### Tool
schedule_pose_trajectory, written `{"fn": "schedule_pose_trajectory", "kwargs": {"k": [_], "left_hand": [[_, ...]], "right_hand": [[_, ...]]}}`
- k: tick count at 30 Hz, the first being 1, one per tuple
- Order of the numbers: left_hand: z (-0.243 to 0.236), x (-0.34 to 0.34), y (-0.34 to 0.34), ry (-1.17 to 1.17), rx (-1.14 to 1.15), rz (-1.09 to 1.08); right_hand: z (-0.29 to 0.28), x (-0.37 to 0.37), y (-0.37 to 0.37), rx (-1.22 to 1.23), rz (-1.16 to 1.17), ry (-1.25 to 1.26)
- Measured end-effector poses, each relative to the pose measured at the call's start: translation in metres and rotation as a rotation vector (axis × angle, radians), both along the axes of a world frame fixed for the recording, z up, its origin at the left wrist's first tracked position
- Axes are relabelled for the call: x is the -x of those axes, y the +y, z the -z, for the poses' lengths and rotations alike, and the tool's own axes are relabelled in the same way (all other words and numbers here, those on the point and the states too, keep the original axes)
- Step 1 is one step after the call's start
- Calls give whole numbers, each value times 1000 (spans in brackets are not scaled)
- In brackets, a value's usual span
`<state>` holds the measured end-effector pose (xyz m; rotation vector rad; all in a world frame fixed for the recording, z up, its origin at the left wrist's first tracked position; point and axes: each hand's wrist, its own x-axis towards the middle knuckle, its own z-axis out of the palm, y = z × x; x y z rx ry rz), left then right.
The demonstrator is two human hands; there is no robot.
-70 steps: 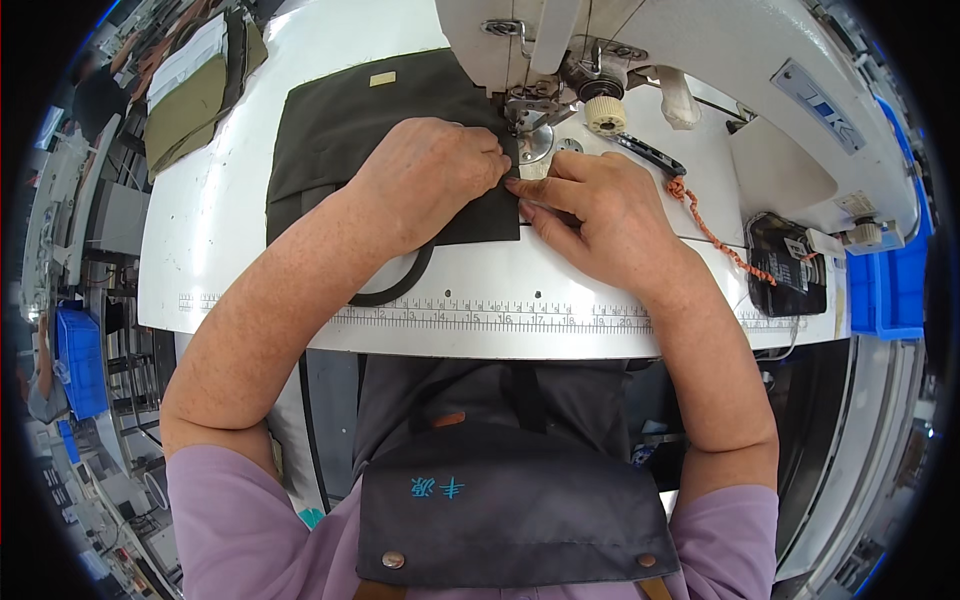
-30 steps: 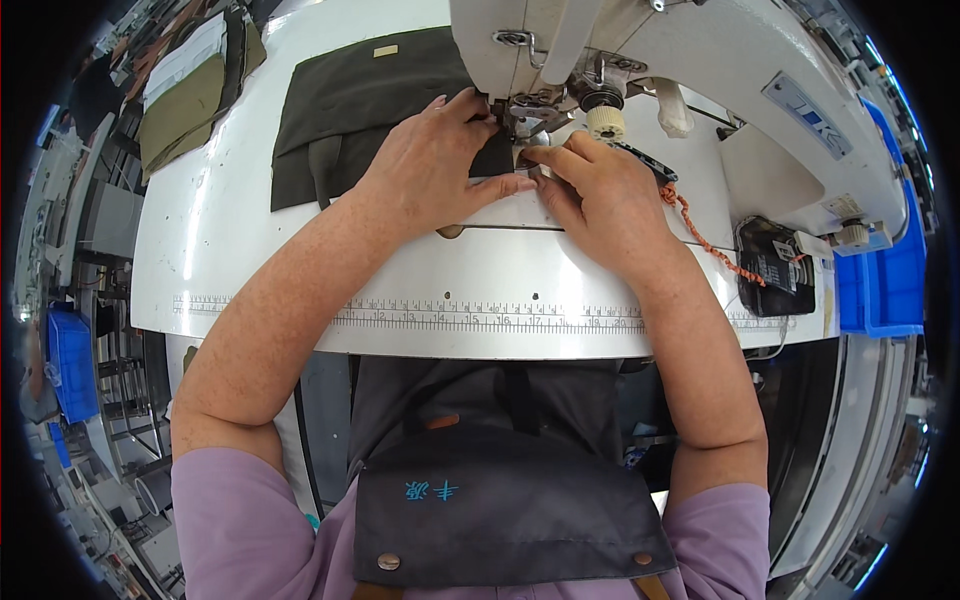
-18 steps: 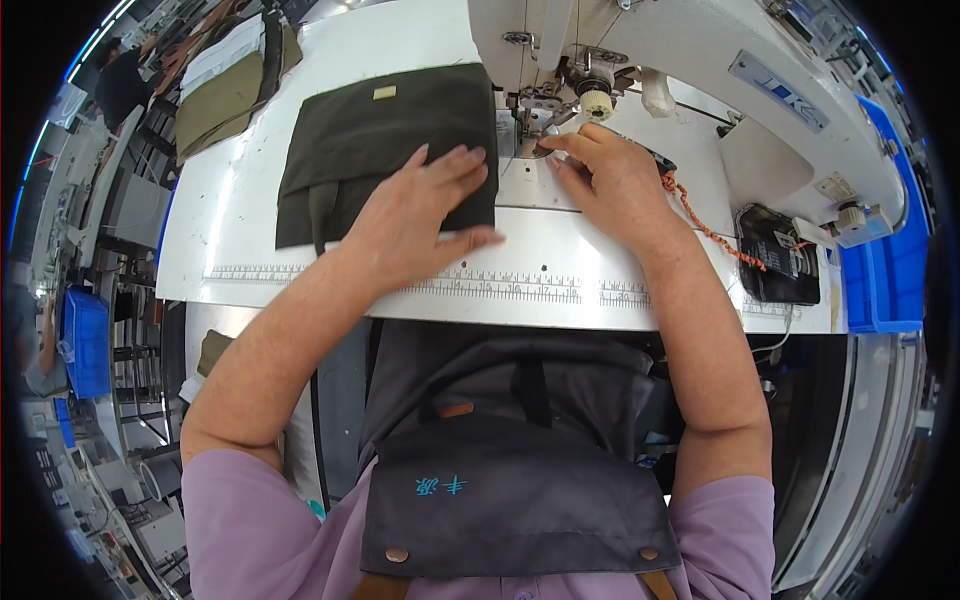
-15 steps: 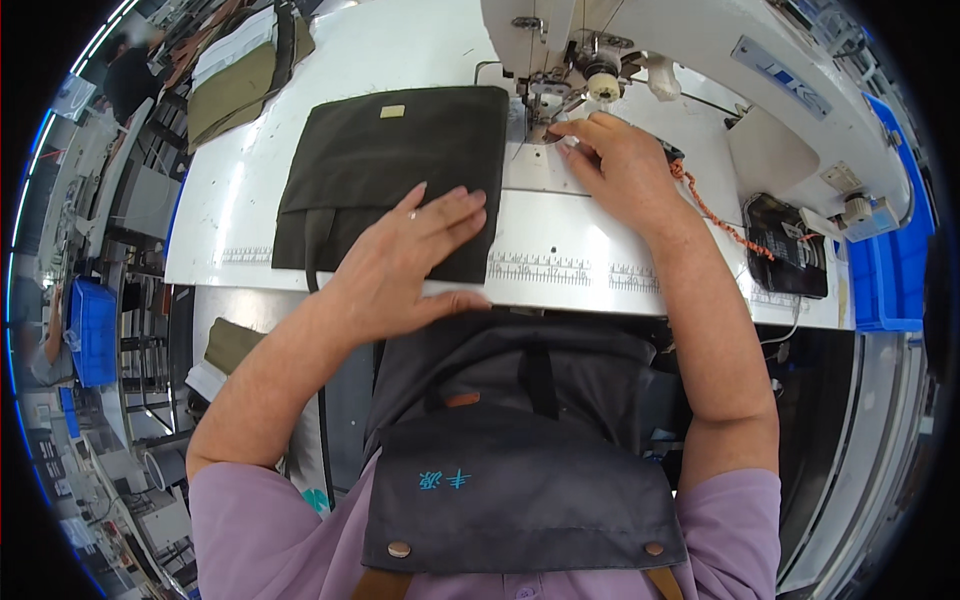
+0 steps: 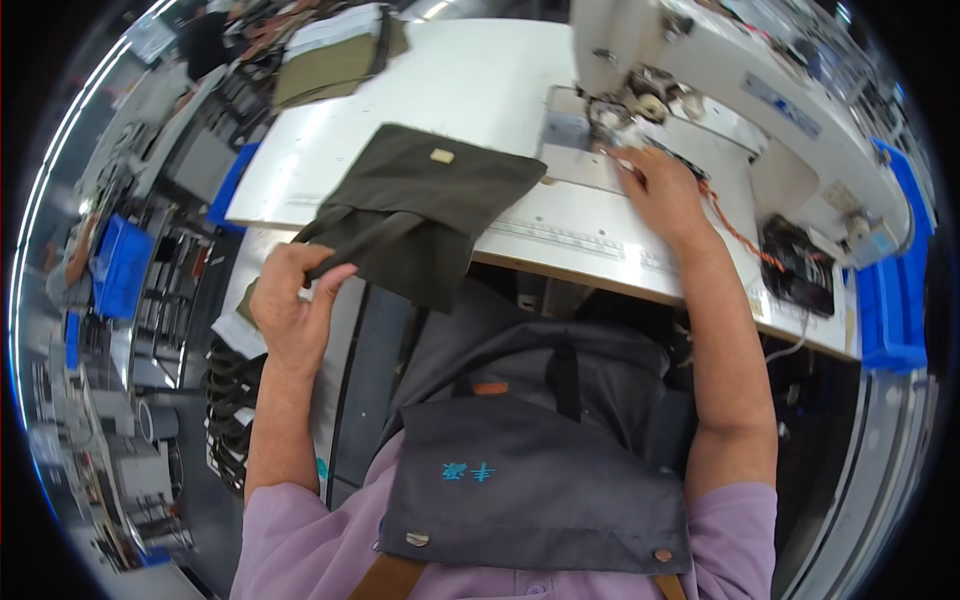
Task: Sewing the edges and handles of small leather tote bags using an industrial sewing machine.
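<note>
Closest to us is our dark grey apron [image 5: 535,480], below the desk's front edge, with two metal snaps along its flap. Our left hand [image 5: 290,305] is just outside the left end of that front edge, thumb and fingers closed in a pinch on the near left end of the dark green fabric piece [image 5: 445,195]; we cannot tell whether they grip its strap alone. The piece slants across the front edge, one corner hanging down past it, a small pale label [image 5: 442,156] facing up near its far side.

Behind that edge, on the white desk [image 5: 480,75], our right hand [image 5: 660,195] is right of the middle, fingers curled near the needle area; blur keeps us from telling how far apart the fingertips are or whether they hold anything. Toward the front right corner lies a black pouch [image 5: 797,265], with a twisted orange cord [image 5: 740,237] reaching it. Farther back, the sewing machine [image 5: 755,105] stands on the right side, while a stack of olive pieces [image 5: 325,70] sits by the far left corner.
</note>
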<state>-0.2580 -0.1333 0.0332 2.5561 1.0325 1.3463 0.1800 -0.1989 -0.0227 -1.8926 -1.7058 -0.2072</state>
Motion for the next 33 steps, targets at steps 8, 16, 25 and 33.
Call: {"fn": "schedule_pose_trajectory", "kwargs": {"k": [8, 16, 25, 33], "left_hand": [[-50, 112, 0, -957, 405, -90], [-29, 155, -34, -1014, 541, -145], [-13, 190, -39, -997, 592, -264], [17, 266, -40, -943, 643, -494]], "right_hand": [[-1, -1, -6, -73, -92, 43], [3, -7, -6, -10, -95, 63], [5, -14, -4, 25, -117, 132], [6, -22, -3, 103, -117, 182]]}}
